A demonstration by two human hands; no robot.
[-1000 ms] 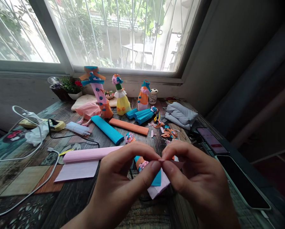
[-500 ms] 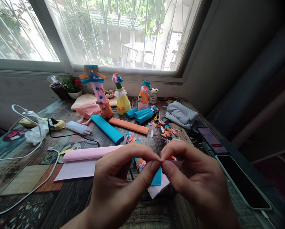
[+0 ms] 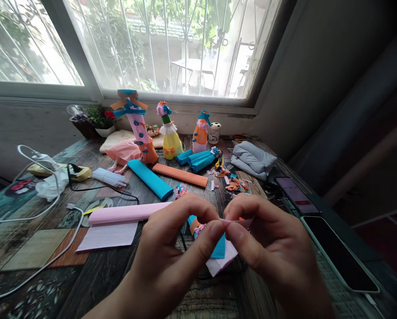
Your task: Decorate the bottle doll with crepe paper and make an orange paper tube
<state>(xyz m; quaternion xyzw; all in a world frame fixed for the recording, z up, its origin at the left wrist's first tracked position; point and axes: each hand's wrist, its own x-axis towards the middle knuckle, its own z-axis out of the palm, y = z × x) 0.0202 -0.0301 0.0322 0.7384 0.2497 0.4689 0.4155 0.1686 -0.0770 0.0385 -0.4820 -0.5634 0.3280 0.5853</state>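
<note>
Between the pinched fingertips of both hands is a small strip of pink crepe paper (image 3: 241,223), mostly covered by the fingers. My left hand (image 3: 177,248) grips its left end with thumb and forefinger. My right hand (image 3: 271,243) pinches it right beside, thumb tips nearly touching, and the strip sticks out to the right. Below and behind the hands lies a paper-wrapped piece in blue, orange and pink (image 3: 218,252), partly hidden. To the left is a roll of pink crepe paper (image 3: 125,213) with a flat sheet spread under it.
Blue (image 3: 150,179) and orange crepe rolls (image 3: 180,175) lie mid-table. Decorated bottles (image 3: 171,141) stand near the window. Paper scraps (image 3: 236,184) and a grey cloth bundle (image 3: 252,159) are at the right, beside two phones (image 3: 340,252). Glue sticks (image 3: 108,177), a power strip (image 3: 80,173) and cables lie left.
My left fingers have shifted slightly, with the forefinger curling back behind the thumb. The pink strip stays pinched between both hands.
</note>
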